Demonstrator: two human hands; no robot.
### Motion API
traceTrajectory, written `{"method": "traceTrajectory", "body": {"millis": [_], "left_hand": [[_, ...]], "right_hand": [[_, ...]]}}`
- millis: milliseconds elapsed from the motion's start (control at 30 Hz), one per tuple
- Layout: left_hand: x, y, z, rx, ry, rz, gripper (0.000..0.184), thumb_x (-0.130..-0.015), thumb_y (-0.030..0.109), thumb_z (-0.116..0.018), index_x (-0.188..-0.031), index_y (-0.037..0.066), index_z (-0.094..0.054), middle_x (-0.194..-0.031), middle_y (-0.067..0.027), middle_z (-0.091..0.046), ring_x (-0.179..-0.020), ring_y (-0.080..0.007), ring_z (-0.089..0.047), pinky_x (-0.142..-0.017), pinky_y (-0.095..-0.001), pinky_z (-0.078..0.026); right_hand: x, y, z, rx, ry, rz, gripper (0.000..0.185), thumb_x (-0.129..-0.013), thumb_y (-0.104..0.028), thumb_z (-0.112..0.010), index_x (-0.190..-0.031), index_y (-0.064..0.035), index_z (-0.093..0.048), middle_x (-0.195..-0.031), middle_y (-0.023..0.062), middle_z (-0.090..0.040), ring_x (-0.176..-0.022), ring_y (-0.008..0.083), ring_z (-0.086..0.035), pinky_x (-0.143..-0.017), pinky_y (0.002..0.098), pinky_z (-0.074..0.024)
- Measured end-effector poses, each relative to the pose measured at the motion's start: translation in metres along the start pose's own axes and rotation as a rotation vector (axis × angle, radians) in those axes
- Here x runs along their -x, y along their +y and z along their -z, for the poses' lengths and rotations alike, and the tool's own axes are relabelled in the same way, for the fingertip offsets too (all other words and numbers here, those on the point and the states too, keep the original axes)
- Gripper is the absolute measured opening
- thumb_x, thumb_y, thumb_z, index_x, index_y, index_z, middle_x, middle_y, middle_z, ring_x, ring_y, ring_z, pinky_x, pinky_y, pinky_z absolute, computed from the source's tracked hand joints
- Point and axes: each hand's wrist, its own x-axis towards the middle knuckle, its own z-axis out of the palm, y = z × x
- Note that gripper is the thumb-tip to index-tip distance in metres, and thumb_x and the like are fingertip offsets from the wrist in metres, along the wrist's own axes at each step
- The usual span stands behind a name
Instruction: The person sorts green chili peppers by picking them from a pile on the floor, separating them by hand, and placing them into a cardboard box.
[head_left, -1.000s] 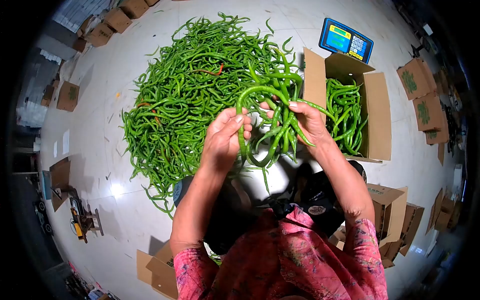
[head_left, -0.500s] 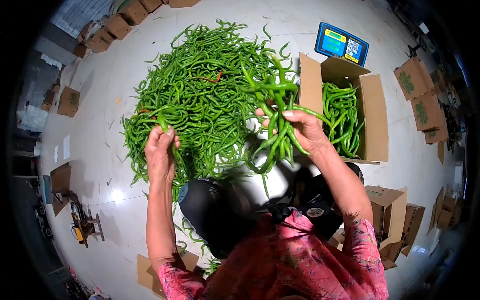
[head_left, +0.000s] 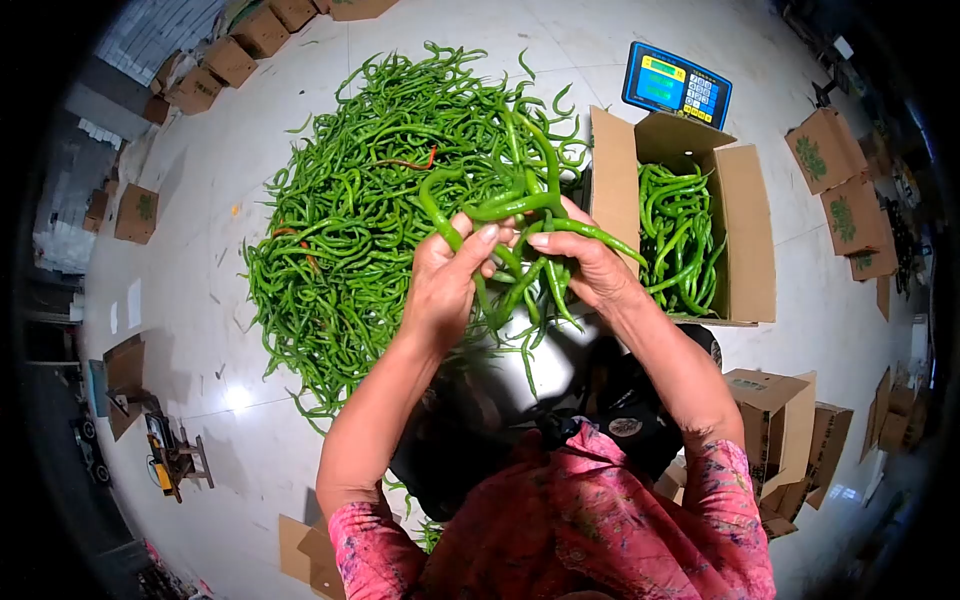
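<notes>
Long green chili peppers (head_left: pixel 340 210) lie in a wide heap on the floor, with a few red ones (head_left: pixel 410 162) among them. In front of me both hands meet around a loose bunch of green chili peppers (head_left: pixel 540 205). My left hand (head_left: pixel 447 275) is closed, thumb against fingers, on a pepper at the bunch's left side. My right hand (head_left: pixel 595 265) wraps round the bunch from the right, its thumb across the peppers. Some fingers of both hands are hidden behind the peppers. To the right stands an open cardboard box (head_left: pixel 748 235) partly filled with green chili peppers (head_left: pixel 682 235).
Behind the box is a blue scale display (head_left: pixel 677 85) with a keypad. More cardboard boxes stand at the right (head_left: pixel 825 155), lower right (head_left: pixel 770 400) and upper left (head_left: pixel 230 60). A small wooden stool (head_left: pixel 178 455) is at the left. My dark-clad knees are below the hands.
My left hand has moved right from the heap's left side, bringing a pepper to the bunch. My right hand has shifted slightly left, still holding its bunch.
</notes>
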Motion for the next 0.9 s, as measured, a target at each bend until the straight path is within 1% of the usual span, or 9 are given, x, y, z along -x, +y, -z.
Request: {"method": "traceTrajectory", "body": {"millis": [133,233,300,400,500,633,767,833,900], "left_hand": [[-0.003,-0.004,0.019,-0.141,0.046,-0.044,0.026,-0.095,0.020,-0.058,-0.114,0.002,-0.063,-0.100,-0.0040,-0.067,-0.085,-0.0091,-0.058,-0.068,-0.0230,-0.041],[-0.013,0.007,0.031,-0.655,0.217,-0.154,0.027,-0.094,0.018,-0.058,-0.114,0.002,-0.065,-0.090,-0.0029,-0.067,-0.084,-0.0125,-0.060,-0.076,-0.0260,-0.045],[-0.018,0.006,0.046,-0.786,0.193,-0.106,0.029,-0.094,0.019,-0.058,-0.114,0.000,-0.064,-0.091,-0.0043,-0.068,-0.084,-0.0135,-0.061,-0.077,-0.0280,-0.047],[-0.013,0.002,0.062,-0.665,0.079,-0.040,0.031,-0.094,0.021,-0.057,-0.116,0.001,-0.063,-0.093,-0.0062,-0.068,-0.084,-0.0148,-0.062,-0.076,-0.0282,-0.048],[-0.009,0.008,0.084,-0.226,0.186,0.065,0.035,-0.095,0.018,-0.055,-0.121,-0.005,-0.055,-0.092,-0.0102,-0.066,-0.083,-0.0186,-0.064,-0.071,-0.0267,-0.050],[0.014,0.010,0.119,-0.239,0.288,0.100,0.032,-0.095,0.023,-0.057,-0.117,-0.001,-0.055,-0.090,-0.0051,-0.063,-0.080,-0.0147,-0.062,-0.068,-0.0241,-0.046],[0.061,0.005,0.171,-0.621,0.403,0.153,0.028,-0.094,0.023,-0.055,-0.108,0.001,-0.062,-0.076,-0.0034,-0.062,-0.071,-0.0129,-0.058,-0.062,-0.0277,-0.043],[0.095,0.005,0.194,-0.915,0.308,0.293,0.026,-0.093,0.020,-0.050,-0.102,0.005,-0.068,-0.069,-0.0019,-0.062,-0.063,-0.0119,-0.050,-0.061,-0.0269,-0.041],[0.140,-0.052,0.288,-1.005,0.134,0.465,0.023,-0.090,0.014,-0.054,-0.105,0.005,-0.068,-0.070,-0.0060,-0.066,-0.063,-0.0158,-0.058,-0.063,-0.0292,-0.046]], "right_hand": [[-0.001,0.003,0.005,0.394,0.060,0.095,0.049,-0.080,-0.015,-0.070,-0.123,-0.0036,-0.050,-0.112,0.0071,-0.059,-0.103,0.0170,-0.058,-0.096,0.0315,-0.0443],[-0.001,0.003,0.002,0.319,0.058,0.048,0.051,-0.080,-0.017,-0.071,-0.124,-0.0036,-0.050,-0.111,0.0088,-0.059,-0.096,0.0157,-0.060,-0.093,0.0309,-0.0463],[0.001,-0.004,0.002,0.024,0.071,-0.043,0.047,-0.081,-0.018,-0.070,-0.122,-0.0019,-0.053,-0.112,0.0152,-0.062,-0.088,0.0159,-0.064,-0.083,0.0306,-0.0549],[0.000,-0.007,0.021,-0.366,0.055,-0.169,0.041,-0.085,-0.013,-0.063,-0.123,-0.0009,-0.055,-0.112,0.0195,-0.065,-0.085,0.0201,-0.069,-0.076,0.0340,-0.0601],[-0.001,-0.012,0.027,-0.392,-0.015,-0.115,0.044,-0.085,-0.010,-0.060,-0.126,0.0020,-0.053,-0.116,0.0229,-0.062,-0.086,0.0213,-0.069,-0.079,0.0335,-0.0590],[0.000,-0.015,0.024,-0.389,-0.095,-0.071,0.052,-0.081,-0.009,-0.060,-0.130,0.0043,-0.048,-0.120,0.0286,-0.058,-0.087,0.0249,-0.068,-0.082,0.0335,-0.0574],[0.003,-0.019,0.022,-0.395,-0.157,-0.061,0.058,-0.080,-0.010,-0.060,-0.134,0.0050,-0.043,-0.124,0.0304,-0.054,-0.092,0.0257,-0.067,-0.086,0.0370,-0.0555],[0.005,-0.021,0.021,-0.394,-0.171,-0.053,0.058,-0.082,-0.010,-0.060,-0.134,0.0046,-0.042,-0.124,0.0300,-0.054,-0.093,0.0260,-0.067,-0.087,0.0376,-0.0551],[0.005,-0.020,0.024,-0.408,-0.184,-0.053,0.057,-0.083,-0.010,-0.060,-0.134,0.0045,-0.042,-0.124,0.0290,-0.055,-0.095,0.0260,-0.066,-0.087,0.0375,-0.0547]]}}
